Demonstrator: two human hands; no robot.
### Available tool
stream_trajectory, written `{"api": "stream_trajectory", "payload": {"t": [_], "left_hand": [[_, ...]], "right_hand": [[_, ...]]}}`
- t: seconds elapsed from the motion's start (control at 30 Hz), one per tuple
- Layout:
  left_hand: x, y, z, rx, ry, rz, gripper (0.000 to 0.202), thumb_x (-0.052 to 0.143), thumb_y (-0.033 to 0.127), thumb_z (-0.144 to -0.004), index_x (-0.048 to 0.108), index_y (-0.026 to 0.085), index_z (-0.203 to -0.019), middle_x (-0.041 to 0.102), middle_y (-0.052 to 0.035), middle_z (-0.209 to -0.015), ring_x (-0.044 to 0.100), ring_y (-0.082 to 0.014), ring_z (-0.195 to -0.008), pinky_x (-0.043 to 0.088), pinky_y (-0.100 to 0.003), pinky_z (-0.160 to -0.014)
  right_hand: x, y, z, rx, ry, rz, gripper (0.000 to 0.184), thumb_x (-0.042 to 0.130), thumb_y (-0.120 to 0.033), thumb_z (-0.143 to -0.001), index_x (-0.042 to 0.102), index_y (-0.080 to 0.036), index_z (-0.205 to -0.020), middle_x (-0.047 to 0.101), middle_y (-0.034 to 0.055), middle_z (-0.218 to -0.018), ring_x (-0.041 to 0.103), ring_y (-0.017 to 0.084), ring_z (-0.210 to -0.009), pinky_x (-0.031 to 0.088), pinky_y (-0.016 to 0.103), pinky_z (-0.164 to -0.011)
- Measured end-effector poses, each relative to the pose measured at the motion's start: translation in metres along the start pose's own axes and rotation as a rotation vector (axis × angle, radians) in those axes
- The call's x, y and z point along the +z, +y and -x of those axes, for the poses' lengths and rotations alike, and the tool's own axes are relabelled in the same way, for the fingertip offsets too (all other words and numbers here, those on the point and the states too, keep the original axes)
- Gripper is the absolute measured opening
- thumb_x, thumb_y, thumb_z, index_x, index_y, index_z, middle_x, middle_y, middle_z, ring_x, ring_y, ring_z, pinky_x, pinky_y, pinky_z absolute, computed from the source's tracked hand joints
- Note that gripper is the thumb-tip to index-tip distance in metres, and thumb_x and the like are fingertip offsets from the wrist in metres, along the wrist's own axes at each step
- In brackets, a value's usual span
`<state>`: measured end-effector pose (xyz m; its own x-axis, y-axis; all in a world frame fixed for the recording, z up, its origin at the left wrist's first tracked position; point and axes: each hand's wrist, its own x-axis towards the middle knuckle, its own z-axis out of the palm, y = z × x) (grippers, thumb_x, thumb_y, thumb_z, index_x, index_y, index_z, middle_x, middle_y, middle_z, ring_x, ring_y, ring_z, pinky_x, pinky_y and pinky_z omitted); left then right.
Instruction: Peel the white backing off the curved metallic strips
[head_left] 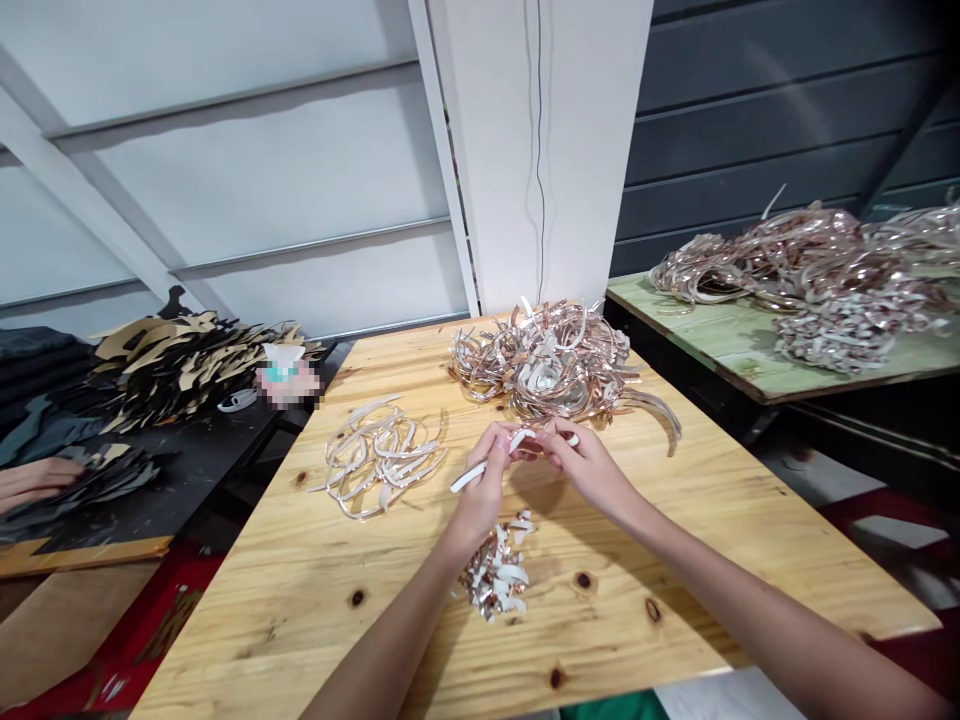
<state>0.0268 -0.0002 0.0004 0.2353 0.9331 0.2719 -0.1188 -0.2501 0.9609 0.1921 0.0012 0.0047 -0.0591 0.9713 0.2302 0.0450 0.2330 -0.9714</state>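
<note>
Over the middle of a light wooden table (300, 600), my left hand (484, 490) and my right hand (581, 460) meet, both pinched on one thin strip (471, 475), white on one face. Its loose end sticks out to the left of my left hand. Just below my hands lies a small heap of short shiny offcuts (499, 570). A big tangle of rose-gold strips (551, 360) sits behind my hands. To the left lies a flatter bunch of pale strips (379, 455).
A green table (720, 340) at the right carries more heaps of shiny strips (810, 270). At the left a dark bench (187, 460) holds tan and black cut pieces (165, 365), and another person's hand (34, 482) rests on it. A white pillar (540, 150) rises behind.
</note>
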Motion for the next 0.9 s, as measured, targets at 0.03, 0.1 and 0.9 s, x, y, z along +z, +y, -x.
{"api": "stream_trajectory", "payload": {"t": [0.03, 0.1, 0.9], "left_hand": [[0.0, 0.0, 0.0, 0.005, 0.002, -0.036, 0.04, 0.045, 0.059, -0.099, 0.063, 0.023, -0.098, 0.069, -0.0065, -0.105, 0.064, -0.0239, -0.1, 0.052, -0.038, -0.094], [0.0, 0.0, 0.001, 0.027, -0.006, -0.079, 0.041, 0.043, 0.06, -0.099, 0.062, 0.024, -0.095, 0.066, -0.0065, -0.099, 0.062, -0.0239, -0.095, 0.051, -0.038, -0.092], [0.0, -0.003, 0.0, -0.074, -0.09, -0.231, 0.049, 0.037, 0.055, -0.103, 0.062, 0.019, -0.083, 0.07, -0.0049, -0.09, 0.063, -0.0213, -0.091, 0.047, -0.032, -0.095]], "right_hand": [[0.0, 0.0, 0.001, -0.003, -0.003, 0.038, 0.033, 0.054, -0.036, -0.094, 0.049, -0.022, -0.065, 0.047, -0.0034, -0.061, 0.042, 0.015, -0.06, 0.033, 0.029, -0.059], [-0.001, 0.0, 0.001, -0.016, -0.015, 0.1, 0.03, 0.049, -0.032, -0.095, 0.049, -0.022, -0.067, 0.046, -0.0034, -0.061, 0.042, 0.015, -0.06, 0.032, 0.029, -0.058], [0.007, -0.007, 0.007, 0.036, -0.132, -0.277, 0.023, 0.05, -0.028, -0.093, 0.051, -0.022, -0.07, 0.052, -0.0025, -0.059, 0.049, 0.015, -0.056, 0.04, 0.026, -0.05]]}}
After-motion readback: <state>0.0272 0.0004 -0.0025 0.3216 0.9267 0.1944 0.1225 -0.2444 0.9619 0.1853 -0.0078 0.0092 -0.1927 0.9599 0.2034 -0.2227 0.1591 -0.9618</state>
